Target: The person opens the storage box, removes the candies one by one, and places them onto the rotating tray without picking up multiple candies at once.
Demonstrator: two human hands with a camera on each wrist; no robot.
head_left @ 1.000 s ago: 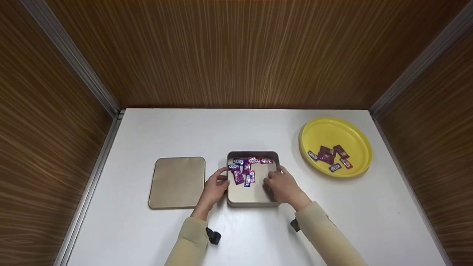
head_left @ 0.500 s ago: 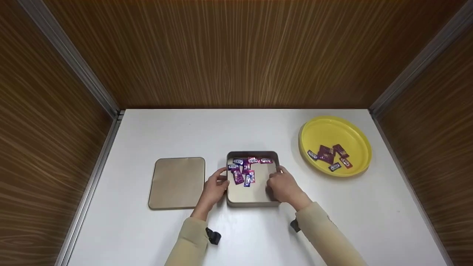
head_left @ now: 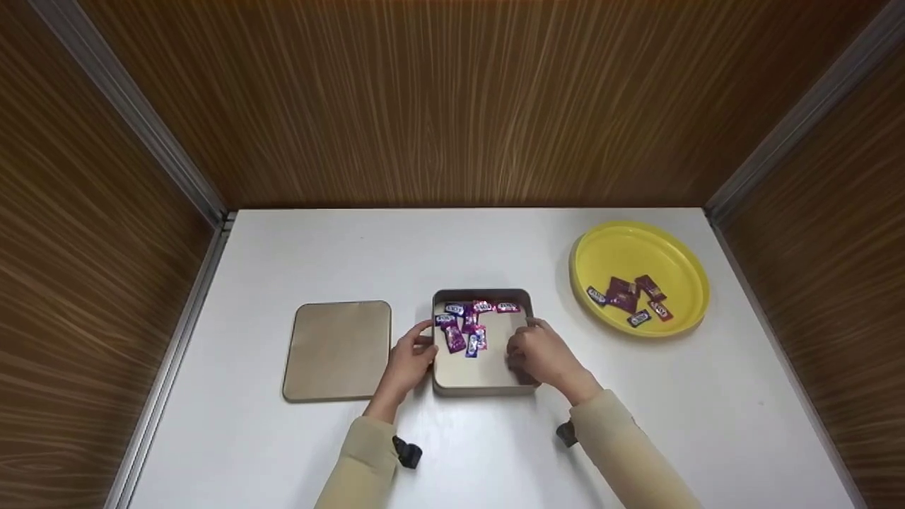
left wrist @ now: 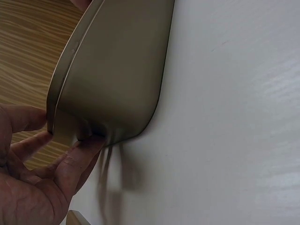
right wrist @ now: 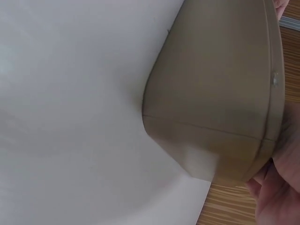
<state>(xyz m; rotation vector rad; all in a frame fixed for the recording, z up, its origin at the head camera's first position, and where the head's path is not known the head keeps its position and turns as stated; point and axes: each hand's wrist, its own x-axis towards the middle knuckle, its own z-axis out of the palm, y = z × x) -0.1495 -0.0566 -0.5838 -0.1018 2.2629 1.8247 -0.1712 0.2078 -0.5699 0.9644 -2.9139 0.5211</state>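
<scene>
Nearest, two beige sleeves (head_left: 364,452) reached in over the white table (head_left: 488,452), a black device (head_left: 407,453) at each wrist. The left hand (head_left: 409,362) lay at the tin's left side, fingers unclenched and resting against it; the left wrist view (left wrist: 40,164) alone showed one digit at the rim and another lower on the outer wall. The right hand (head_left: 544,355) bent over the right rim with fingers curled inside; their tips were hidden, so I could not tell whether they grasped anything. The right wrist view, taken from outside, showed part of that hand and a small pale spot (right wrist: 275,78) below the rim, too small to identify.

Between the hands stood the open tin (head_left: 484,390), flat on the table. Only from above could its contents be seen: purple, blue and pink wrapped sweets (head_left: 454,339), gathered toward the far left, a few along the back wall. Left of it lay a tan square lid (head_left: 338,350). Farther off, at the right, a yellow plate (head_left: 629,244) held more sweets (head_left: 623,300), before a wood-grained wall (head_left: 452,106).
</scene>
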